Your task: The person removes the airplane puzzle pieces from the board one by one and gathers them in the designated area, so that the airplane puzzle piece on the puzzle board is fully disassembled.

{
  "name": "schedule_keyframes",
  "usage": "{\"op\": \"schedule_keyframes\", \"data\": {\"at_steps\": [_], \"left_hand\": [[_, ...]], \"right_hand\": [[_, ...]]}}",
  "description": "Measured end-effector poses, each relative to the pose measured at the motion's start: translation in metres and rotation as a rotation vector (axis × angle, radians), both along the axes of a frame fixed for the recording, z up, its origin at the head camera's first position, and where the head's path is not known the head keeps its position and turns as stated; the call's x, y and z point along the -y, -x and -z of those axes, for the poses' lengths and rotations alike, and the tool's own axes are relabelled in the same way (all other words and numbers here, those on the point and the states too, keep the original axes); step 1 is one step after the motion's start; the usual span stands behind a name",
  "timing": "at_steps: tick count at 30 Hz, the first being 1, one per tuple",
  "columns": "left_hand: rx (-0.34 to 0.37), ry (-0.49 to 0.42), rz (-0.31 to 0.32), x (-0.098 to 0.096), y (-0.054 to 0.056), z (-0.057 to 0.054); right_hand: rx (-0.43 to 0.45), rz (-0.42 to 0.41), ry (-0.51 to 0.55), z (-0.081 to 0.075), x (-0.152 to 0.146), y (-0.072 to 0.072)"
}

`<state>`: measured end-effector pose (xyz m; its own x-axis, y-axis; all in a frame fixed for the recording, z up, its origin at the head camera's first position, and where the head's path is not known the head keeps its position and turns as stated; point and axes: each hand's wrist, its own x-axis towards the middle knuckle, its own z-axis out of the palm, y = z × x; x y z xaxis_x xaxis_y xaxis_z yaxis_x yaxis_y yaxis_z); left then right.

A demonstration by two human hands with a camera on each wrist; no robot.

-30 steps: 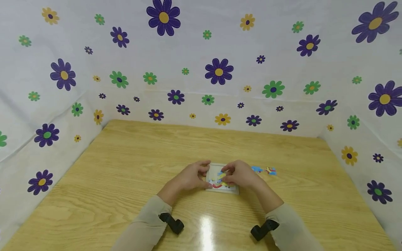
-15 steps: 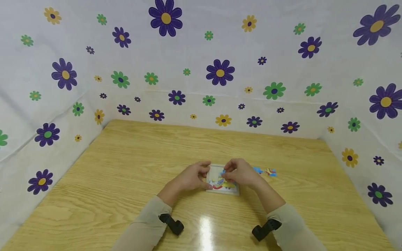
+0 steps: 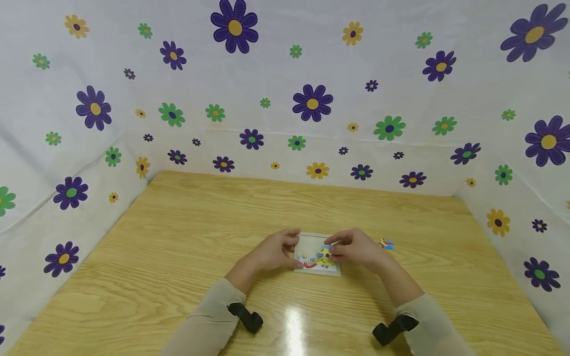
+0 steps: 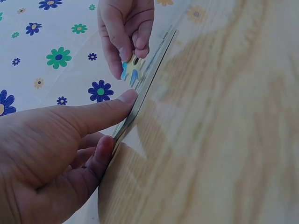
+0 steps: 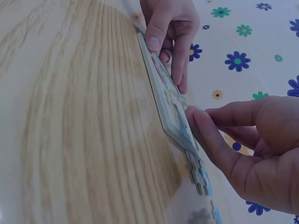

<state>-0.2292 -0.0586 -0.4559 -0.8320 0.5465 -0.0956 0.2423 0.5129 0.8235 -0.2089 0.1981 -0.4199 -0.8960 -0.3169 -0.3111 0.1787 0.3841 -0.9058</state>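
A small light-framed jigsaw puzzle tray [image 3: 307,241] lies flat on the table, its lower part filled with printed pieces in red, yellow and white. My left hand [image 3: 271,252] holds the tray's left side, thumb on the near corner and fingers spread along the edge. Over the tray's right half, my right hand [image 3: 358,248] pinches a yellow and blue puzzle piece [image 4: 134,69] between thumb and fingers. In the left wrist view that piece is tilted up just above the tray. My right fingers hide part of the tray's right side in the head view.
Loose puzzle pieces [image 3: 386,244] lie on the wooden table [image 3: 200,222] just right of the tray, partly behind my right hand. A white cloth [image 3: 276,64] with printed flowers stands around the table's back and sides.
My right hand has shifted right from the tray's middle with the puzzle piece, baring more of the tray's upper area. The left hand keeps its hold on the tray's left side.
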Motion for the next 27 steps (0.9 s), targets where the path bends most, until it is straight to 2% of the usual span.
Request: {"op": "schedule_keyframes", "data": {"at_steps": [5,12,18,27], "left_hand": [[0.008,0.001,-0.005,0.000,0.000,0.000],[0.013,0.007,-0.020,-0.001,-0.001,-0.001],[-0.002,0.015,-0.008,-0.001,0.000,-0.002],[0.018,0.011,-0.019,-0.001,-0.002,-0.002]], "right_hand": [[0.027,0.026,0.022,0.005,-0.011,-0.001],[0.048,0.048,0.128,0.008,-0.030,-0.005],[0.002,0.034,0.070,0.007,-0.045,-0.009],[0.048,0.072,0.118,0.008,-0.063,-0.014]]}}
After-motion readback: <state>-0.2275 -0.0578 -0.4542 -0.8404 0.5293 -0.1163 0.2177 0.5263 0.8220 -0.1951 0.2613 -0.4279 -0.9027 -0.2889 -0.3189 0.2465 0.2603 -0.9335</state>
